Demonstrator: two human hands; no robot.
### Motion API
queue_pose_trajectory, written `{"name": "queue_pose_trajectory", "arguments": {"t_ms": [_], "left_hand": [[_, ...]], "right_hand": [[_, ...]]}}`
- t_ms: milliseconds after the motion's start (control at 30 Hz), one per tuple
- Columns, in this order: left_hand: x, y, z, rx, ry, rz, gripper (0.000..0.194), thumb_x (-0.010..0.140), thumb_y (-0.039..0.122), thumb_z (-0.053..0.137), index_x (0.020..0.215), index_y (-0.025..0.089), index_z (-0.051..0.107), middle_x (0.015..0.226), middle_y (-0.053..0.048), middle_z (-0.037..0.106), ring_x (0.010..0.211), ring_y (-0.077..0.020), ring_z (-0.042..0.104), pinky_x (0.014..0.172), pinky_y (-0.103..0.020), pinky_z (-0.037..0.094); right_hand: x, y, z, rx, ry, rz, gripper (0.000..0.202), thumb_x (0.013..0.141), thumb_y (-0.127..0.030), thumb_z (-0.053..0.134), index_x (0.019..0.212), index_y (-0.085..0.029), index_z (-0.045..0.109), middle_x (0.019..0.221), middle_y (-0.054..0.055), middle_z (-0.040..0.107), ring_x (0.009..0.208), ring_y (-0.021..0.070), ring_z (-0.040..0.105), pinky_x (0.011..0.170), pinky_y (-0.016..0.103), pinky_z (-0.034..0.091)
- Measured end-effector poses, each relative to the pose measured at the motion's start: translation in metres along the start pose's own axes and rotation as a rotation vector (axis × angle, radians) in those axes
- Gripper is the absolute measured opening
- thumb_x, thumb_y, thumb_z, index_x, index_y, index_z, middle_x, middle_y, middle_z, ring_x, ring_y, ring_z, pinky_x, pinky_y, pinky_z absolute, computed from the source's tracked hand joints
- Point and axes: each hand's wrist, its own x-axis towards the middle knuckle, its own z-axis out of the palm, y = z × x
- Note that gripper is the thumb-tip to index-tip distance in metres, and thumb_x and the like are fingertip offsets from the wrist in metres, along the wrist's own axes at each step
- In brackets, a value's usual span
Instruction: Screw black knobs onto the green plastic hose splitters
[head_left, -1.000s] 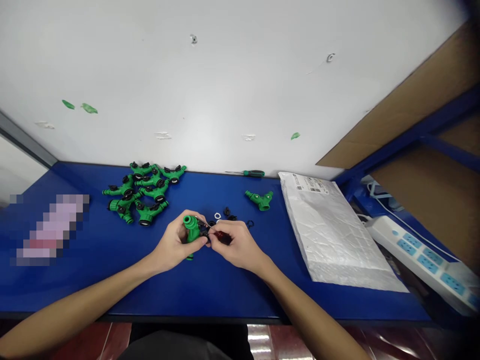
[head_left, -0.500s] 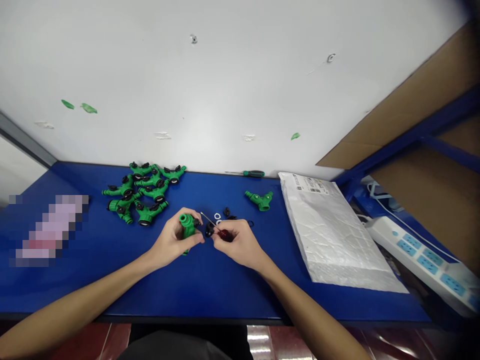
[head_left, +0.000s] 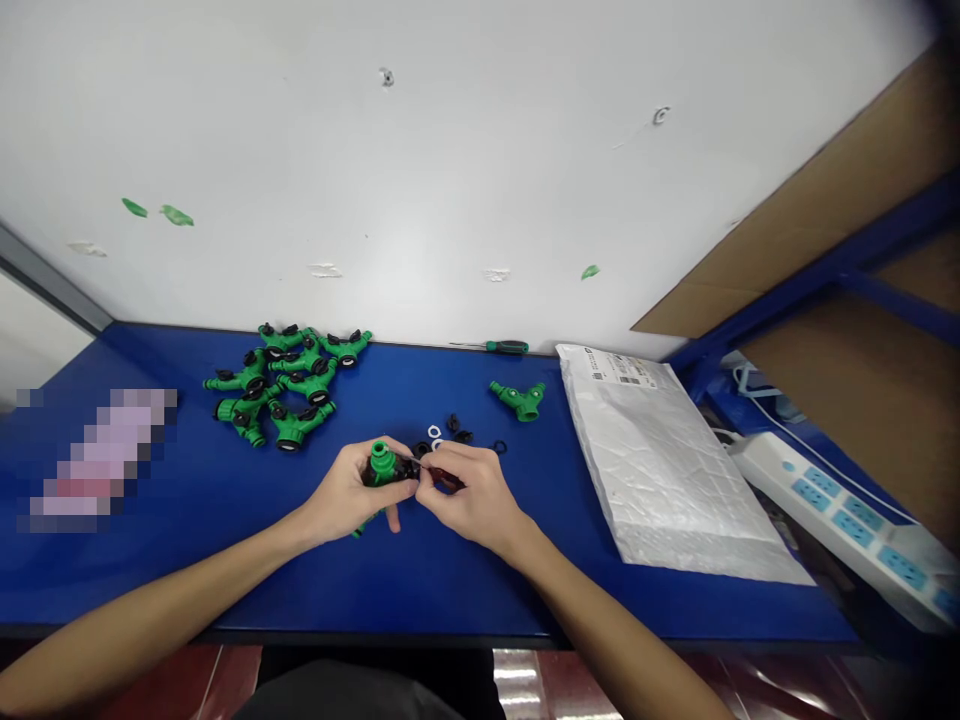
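Note:
My left hand (head_left: 337, 502) is closed around a green Y-shaped hose splitter (head_left: 382, 460), one ribbed end pointing up between thumb and fingers. Dark fittings show on the splitter's right side. In my right hand (head_left: 484, 500) is a screwdriver (head_left: 448, 481) with a dark red handle, its thin shaft reaching left to the dark fittings. My fingers hide the exact contact of the tip. Just beyond the hands lie a white ring (head_left: 434, 432), small black parts (head_left: 453, 423) and a black ring (head_left: 500, 447).
Several green splitters with black valve levers (head_left: 306, 385) are grouped at the back left. A bare green splitter (head_left: 521, 401) and a green-handled screwdriver (head_left: 508, 347) lie behind my right hand. A silvery padded envelope (head_left: 675, 480) and a power strip (head_left: 832, 515) are at the right.
My hands have come together. The splitter has moved slightly down and tilted, and the screwdriver's shaft has swung from pointing up-left to lying against the splitter's right side.

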Motion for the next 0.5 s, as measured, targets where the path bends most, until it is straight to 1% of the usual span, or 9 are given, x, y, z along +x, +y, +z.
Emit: {"name": "queue_pose_trajectory", "arguments": {"t_ms": [67,133,233,300,367,433,500], "left_hand": [[-0.0001,-0.0013,0.0016,-0.032,0.020,-0.015,0.027,0.079,0.034,0.075,0.091,0.015,0.059,0.045,0.005,0.059,0.039,-0.0140,0.063,0.036,-0.016,0.036],[-0.0010,-0.0008,0.0032,-0.065,0.029,-0.044,0.028,0.078,0.035,0.076,0.088,0.015,0.059,0.045,0.006,0.058,0.038,-0.0135,0.063,0.035,-0.016,0.035],[-0.0027,0.0024,0.0047,-0.132,0.037,-0.108,0.028,0.078,0.038,0.075,0.086,0.016,0.060,0.045,0.008,0.056,0.034,-0.0132,0.061,0.033,-0.016,0.033],[-0.0029,0.0043,0.0048,-0.169,0.038,-0.142,0.029,0.078,0.040,0.074,0.085,0.016,0.060,0.044,0.009,0.052,0.032,-0.0137,0.060,0.032,-0.017,0.034],[-0.0020,0.0052,0.0039,-0.174,0.027,-0.145,0.029,0.079,0.041,0.074,0.082,0.015,0.061,0.047,0.008,0.052,0.032,-0.0140,0.060,0.032,-0.018,0.036],[-0.0008,0.0048,0.0023,-0.149,0.023,-0.116,0.029,0.080,0.041,0.073,0.081,0.015,0.060,0.050,0.008,0.052,0.032,-0.0142,0.061,0.034,-0.019,0.039],[0.0000,0.0036,0.0006,-0.109,0.025,-0.072,0.028,0.081,0.040,0.071,0.083,0.015,0.059,0.050,0.009,0.051,0.034,-0.0146,0.062,0.036,-0.020,0.040]], "right_hand": [[-0.0013,0.0025,0.0011,-0.048,0.041,-0.069,0.016,0.080,-0.011,0.053,0.066,-0.016,0.060,0.059,-0.001,0.052,0.049,0.0083,0.042,0.050,0.021,0.036],[-0.0025,0.0049,0.0015,-0.073,0.049,-0.103,0.016,0.081,-0.010,0.054,0.068,-0.016,0.062,0.060,-0.001,0.055,0.049,0.0083,0.043,0.049,0.021,0.037],[-0.0035,0.0064,0.0010,-0.116,0.053,-0.155,0.017,0.082,-0.009,0.053,0.070,-0.016,0.063,0.060,0.000,0.055,0.049,0.0087,0.043,0.049,0.021,0.037],[-0.0031,0.0054,0.0001,-0.111,0.040,-0.157,0.017,0.082,-0.009,0.053,0.071,-0.016,0.063,0.060,-0.001,0.054,0.049,0.0090,0.043,0.049,0.022,0.037],[-0.0015,0.0033,-0.0016,-0.031,0.009,-0.081,0.016,0.083,-0.012,0.053,0.071,-0.016,0.063,0.060,0.000,0.053,0.050,0.0093,0.043,0.050,0.023,0.037],[0.0011,0.0012,-0.0038,0.101,-0.051,0.079,0.018,0.084,-0.018,0.055,0.067,-0.017,0.061,0.059,-0.001,0.051,0.051,0.0093,0.042,0.050,0.023,0.036],[0.0035,0.0002,-0.0057,0.249,-0.132,0.270,0.026,0.087,-0.027,0.055,0.063,-0.017,0.058,0.055,-0.002,0.048,0.049,0.0088,0.040,0.048,0.023,0.034]]}}
